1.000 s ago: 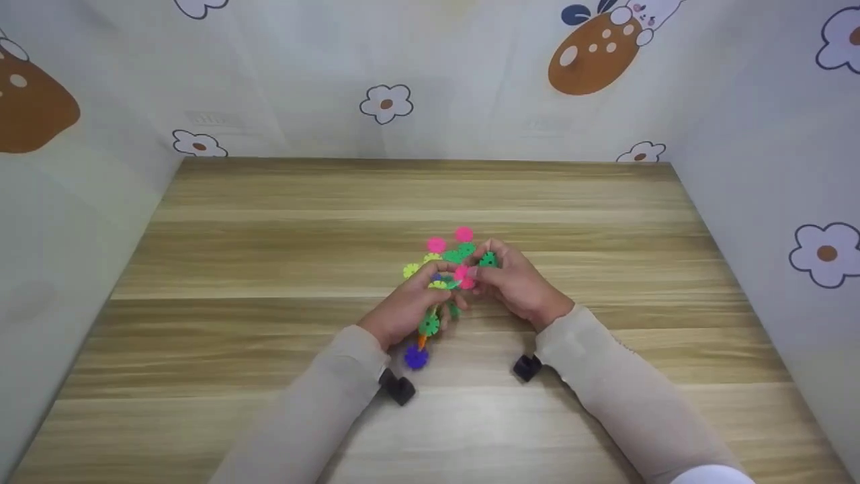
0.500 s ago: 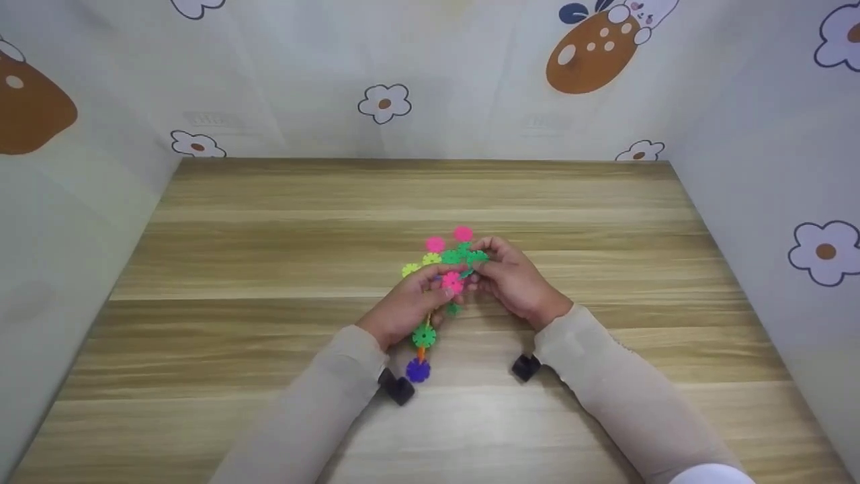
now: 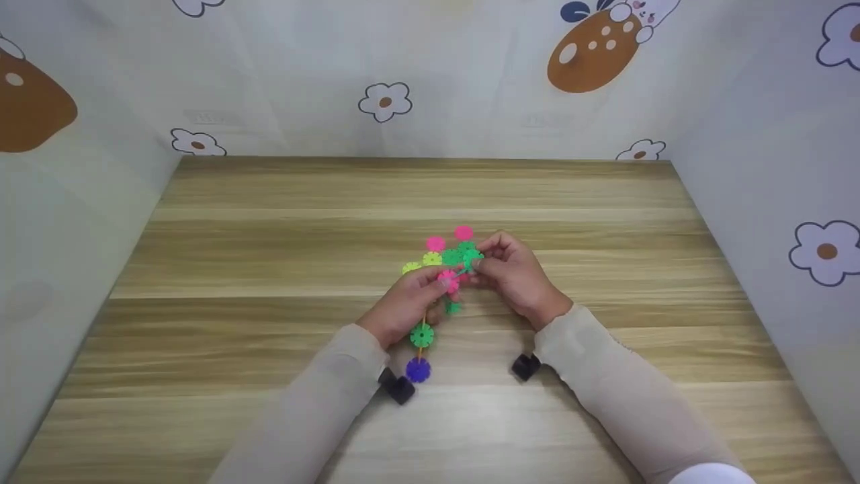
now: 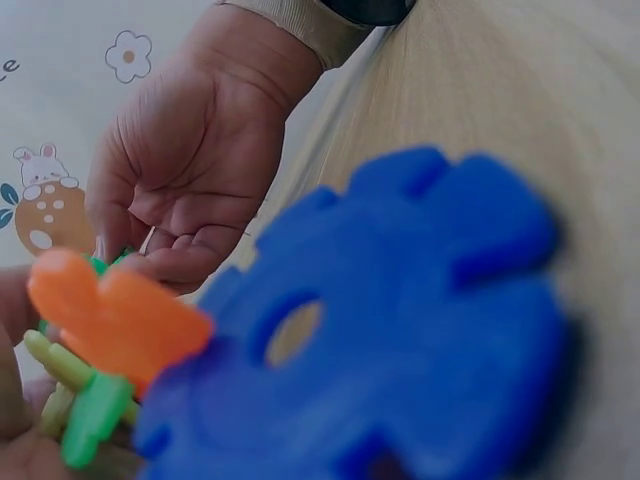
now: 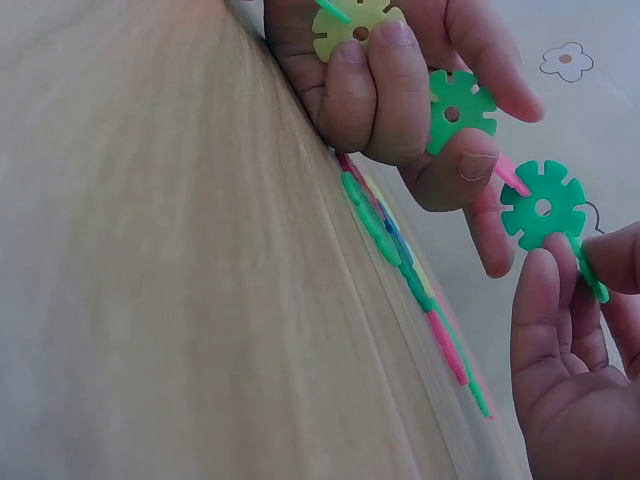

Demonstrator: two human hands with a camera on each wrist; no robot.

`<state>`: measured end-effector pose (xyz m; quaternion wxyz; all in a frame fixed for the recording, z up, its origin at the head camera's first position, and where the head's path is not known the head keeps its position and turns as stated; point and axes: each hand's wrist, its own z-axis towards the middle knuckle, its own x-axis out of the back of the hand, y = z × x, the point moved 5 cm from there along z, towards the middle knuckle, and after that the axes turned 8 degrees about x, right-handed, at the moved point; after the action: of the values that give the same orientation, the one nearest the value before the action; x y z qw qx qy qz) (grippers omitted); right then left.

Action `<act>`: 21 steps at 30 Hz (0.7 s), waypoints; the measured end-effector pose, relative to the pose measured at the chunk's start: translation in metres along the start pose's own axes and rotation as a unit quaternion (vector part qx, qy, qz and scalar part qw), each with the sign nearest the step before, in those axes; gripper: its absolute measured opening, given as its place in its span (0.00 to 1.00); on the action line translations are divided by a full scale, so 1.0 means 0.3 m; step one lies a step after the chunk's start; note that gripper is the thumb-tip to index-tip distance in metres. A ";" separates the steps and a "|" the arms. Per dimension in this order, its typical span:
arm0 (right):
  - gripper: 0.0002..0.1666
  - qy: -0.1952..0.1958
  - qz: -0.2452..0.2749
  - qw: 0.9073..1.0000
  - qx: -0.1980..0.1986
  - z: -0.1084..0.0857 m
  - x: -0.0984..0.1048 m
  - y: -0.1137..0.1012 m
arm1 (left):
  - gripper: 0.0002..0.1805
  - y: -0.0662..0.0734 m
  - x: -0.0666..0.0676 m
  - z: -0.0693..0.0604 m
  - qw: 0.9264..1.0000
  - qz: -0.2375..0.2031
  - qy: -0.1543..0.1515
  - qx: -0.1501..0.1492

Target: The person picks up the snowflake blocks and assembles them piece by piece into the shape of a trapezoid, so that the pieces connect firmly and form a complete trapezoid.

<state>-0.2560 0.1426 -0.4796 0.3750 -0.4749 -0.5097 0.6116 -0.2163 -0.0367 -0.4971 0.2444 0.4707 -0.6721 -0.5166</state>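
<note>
My left hand (image 3: 406, 302) pinches a pink notched disc (image 3: 448, 281) that belongs to a linked chain of discs. From under that hand the chain runs toward me through a green disc (image 3: 422, 335) to a blue disc (image 3: 418, 370), which looms large and blurred in the left wrist view (image 4: 400, 320). Between thumb and fingers, my right hand (image 3: 524, 279) pinches a green disc (image 3: 472, 259). In the right wrist view it is joined edge-on to another green disc (image 5: 543, 206), with a pink piece (image 5: 512, 176) beside that.
Beyond the hands, a pink disc (image 3: 463, 232), a second pink disc (image 3: 435, 243), yellow discs (image 3: 432, 258) and green discs (image 3: 452, 257) lie on the wooden table (image 3: 269, 255). Patterned cloth walls (image 3: 289, 87) border its back and sides.
The green disc in my right hand has moved left, close to the pink one. The pink disc shifted slightly left in my left hand, and the chain's blue end swung toward me.
</note>
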 end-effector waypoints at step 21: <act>0.11 -0.046 -0.073 0.996 0.014 -0.005 -0.023 -0.013 | 0.16 -0.002 -0.006 0.008 1.000 -0.016 0.009 0.002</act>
<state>-0.2528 0.1371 -0.4746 0.4016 -0.4023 -0.5514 0.6106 -0.2172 -0.0340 -0.4983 0.2410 0.4863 -0.6636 -0.5149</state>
